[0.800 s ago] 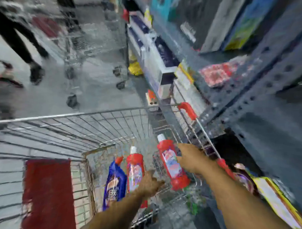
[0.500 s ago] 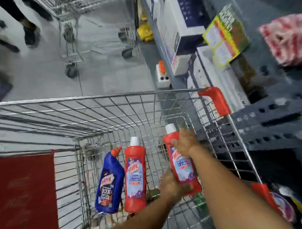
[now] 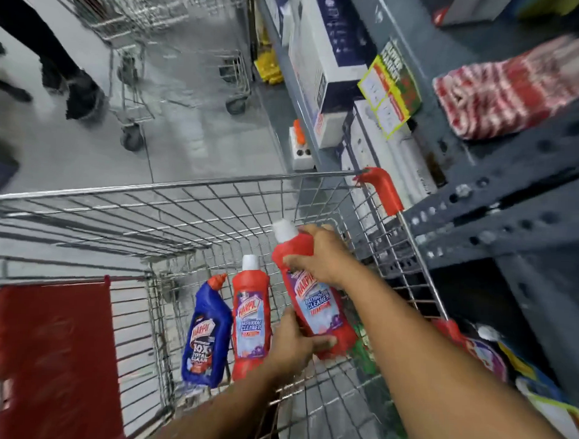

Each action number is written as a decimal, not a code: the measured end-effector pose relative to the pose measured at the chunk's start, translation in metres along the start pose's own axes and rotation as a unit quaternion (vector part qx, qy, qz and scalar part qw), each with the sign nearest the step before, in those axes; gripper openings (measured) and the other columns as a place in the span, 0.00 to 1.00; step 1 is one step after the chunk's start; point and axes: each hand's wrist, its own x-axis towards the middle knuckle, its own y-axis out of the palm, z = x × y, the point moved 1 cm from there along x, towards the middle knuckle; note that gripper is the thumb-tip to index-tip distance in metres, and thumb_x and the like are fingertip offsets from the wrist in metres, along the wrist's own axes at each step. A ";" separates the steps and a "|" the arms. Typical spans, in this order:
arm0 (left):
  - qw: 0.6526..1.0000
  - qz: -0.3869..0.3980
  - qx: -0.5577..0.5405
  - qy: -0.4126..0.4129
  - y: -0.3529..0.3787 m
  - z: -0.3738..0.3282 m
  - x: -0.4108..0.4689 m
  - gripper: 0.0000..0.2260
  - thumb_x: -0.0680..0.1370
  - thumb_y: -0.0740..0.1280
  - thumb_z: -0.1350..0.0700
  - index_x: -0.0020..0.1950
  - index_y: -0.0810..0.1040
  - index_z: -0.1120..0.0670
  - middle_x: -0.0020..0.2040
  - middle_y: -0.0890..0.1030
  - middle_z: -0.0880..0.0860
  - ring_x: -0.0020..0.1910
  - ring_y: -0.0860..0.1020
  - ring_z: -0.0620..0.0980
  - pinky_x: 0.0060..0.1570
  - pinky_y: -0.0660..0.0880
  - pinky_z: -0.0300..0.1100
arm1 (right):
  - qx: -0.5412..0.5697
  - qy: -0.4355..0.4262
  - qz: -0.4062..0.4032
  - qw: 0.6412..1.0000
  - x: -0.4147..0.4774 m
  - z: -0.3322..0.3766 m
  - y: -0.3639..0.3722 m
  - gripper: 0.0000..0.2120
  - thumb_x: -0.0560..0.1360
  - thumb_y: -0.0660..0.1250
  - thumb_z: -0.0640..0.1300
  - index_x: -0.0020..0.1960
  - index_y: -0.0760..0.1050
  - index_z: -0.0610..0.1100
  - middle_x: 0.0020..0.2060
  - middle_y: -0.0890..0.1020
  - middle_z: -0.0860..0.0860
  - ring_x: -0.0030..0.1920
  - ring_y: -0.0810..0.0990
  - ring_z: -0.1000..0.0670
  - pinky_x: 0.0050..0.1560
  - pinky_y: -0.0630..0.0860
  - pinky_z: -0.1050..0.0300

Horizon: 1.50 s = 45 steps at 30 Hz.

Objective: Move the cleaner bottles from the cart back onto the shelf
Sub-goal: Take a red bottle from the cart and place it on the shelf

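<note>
Head camera, looking down into a wire shopping cart (image 3: 216, 197) beside a grey metal shelf (image 3: 498, 207) on the right. Both hands grip one red cleaner bottle (image 3: 314, 302), lifted inside the cart. The right hand (image 3: 326, 256) wraps its upper body below the white cap; the left hand (image 3: 293, 344) closes around its base. Its long axis runs away from the person, cap tilted up and left. The shelf lies to the bottle's right, nearer the right arm. A second red bottle (image 3: 250, 319) and a blue bottle (image 3: 207, 334) lie side by side in the cart, just left of the hands.
</note>
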 end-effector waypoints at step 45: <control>0.627 0.560 0.382 0.385 0.464 0.246 -0.493 0.26 0.65 0.78 0.64 0.50 0.71 0.39 0.52 0.82 0.44 0.53 0.82 0.45 0.58 0.79 0.51 | 0.395 -0.110 -0.710 0.573 -0.862 -0.359 -0.003 0.23 0.67 0.73 0.42 0.59 0.71 0.56 0.48 0.85 0.55 0.50 0.83 0.54 0.46 0.78 0.61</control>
